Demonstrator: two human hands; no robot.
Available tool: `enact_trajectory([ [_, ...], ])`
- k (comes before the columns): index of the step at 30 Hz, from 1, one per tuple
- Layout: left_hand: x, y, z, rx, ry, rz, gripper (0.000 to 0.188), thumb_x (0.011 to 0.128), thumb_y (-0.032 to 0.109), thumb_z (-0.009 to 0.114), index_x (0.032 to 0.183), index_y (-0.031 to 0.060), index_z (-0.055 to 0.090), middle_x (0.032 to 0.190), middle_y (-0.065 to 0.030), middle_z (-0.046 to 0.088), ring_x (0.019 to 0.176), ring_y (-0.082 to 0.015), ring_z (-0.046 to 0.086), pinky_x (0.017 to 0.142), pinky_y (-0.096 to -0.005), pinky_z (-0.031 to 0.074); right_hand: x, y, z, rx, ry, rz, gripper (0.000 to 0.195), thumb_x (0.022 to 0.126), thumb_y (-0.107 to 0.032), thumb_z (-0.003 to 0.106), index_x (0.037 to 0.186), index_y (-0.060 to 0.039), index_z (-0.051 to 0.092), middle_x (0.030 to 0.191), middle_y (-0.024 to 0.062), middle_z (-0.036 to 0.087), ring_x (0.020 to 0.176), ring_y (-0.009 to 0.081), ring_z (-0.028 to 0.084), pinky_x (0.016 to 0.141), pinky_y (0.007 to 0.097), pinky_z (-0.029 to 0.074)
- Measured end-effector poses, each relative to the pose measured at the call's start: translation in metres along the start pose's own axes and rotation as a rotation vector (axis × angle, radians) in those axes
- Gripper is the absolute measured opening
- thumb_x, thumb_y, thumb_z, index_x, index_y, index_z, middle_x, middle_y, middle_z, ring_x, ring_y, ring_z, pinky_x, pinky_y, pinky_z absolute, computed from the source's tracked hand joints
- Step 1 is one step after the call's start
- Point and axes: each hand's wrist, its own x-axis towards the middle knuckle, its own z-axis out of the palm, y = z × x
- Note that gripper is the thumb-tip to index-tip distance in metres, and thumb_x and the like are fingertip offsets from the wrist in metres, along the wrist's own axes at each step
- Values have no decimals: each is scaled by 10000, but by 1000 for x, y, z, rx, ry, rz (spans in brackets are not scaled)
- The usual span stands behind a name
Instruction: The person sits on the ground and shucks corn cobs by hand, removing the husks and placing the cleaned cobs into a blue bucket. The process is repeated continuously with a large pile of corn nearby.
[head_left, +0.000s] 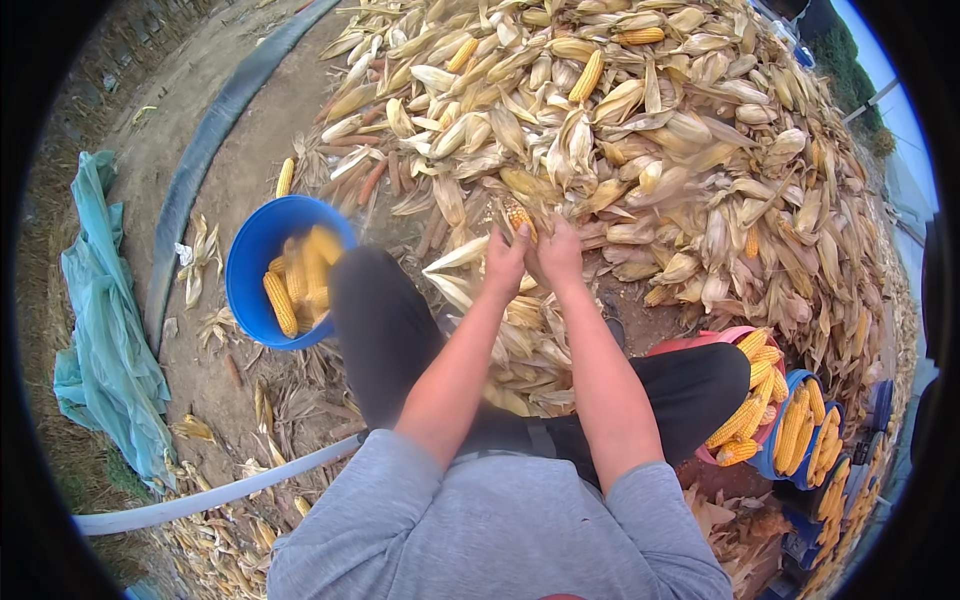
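In front of my knees, both hands meet around an ear of corn (519, 215). Its kernels show at the upper part, while pale husk hangs about it. My left hand (506, 261) has its thumb along the ear. My right hand (559, 251) grips the other side, at the husk; its fingertips are hidden. Beyond the hands spreads a large heap of dry husks and corn in the husk (600, 142). Left of my knee stands a blue bucket (238, 289) with several husked ears (296, 281) in it.
By my right knee are a pink tub (705, 452) heaped with husked corn, a blue bucket (759, 469) and more filled containers behind. On the left lie a dark flat hose (199, 150) and a teal plastic sheet (112, 322). A pale pipe (225, 491) runs beside me.
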Motion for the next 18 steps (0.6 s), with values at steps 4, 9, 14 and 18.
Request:
enact_trajectory([
  [4, 17, 13, -21, -78, 195, 72, 425, 1051, 310, 590, 1326, -4, 506, 1221, -98, 632, 1077, -177, 596, 953, -316, 478, -12, 26, -28, -441, -287, -42, 252, 853, -44, 528, 1068, 4, 651, 1050, 275, 683, 1019, 451, 639, 892, 522, 504],
  [9, 37, 14, -33, -209, 380, 93, 411, 1079, 352, 511, 1333, 29, 504, 1091, -123, 659, 983, -240, 645, 920, -395, 525, -44, 85, -49, -263, -350, 432, 307, 906, -181, 607, 1147, 4, 647, 1041, 269, 694, 1067, 423, 653, 935, 489, 503],
  [14, 40, 17, -53, -476, 449, -72, 426, 1086, 311, 485, 1348, -25, 491, 1280, -142, 593, 1118, -263, 610, 995, -404, 487, -24, 34, -63, -358, 152, 138, 627, 911, -303, 694, 1393, 45, 493, 1349, 262, 543, 1273, 431, 526, 1069, 454, 431],
  [18, 39, 28, -35, -602, 447, -48, 310, 1082, 202, 477, 1295, -14, 540, 1173, -131, 644, 1062, -255, 648, 924, -408, 532, -20, -56, -53, -69, 156, -314, 692, 928, -331, 681, 1450, 47, 430, 1407, 263, 503, 1329, 420, 487, 1129, 463, 379],
])
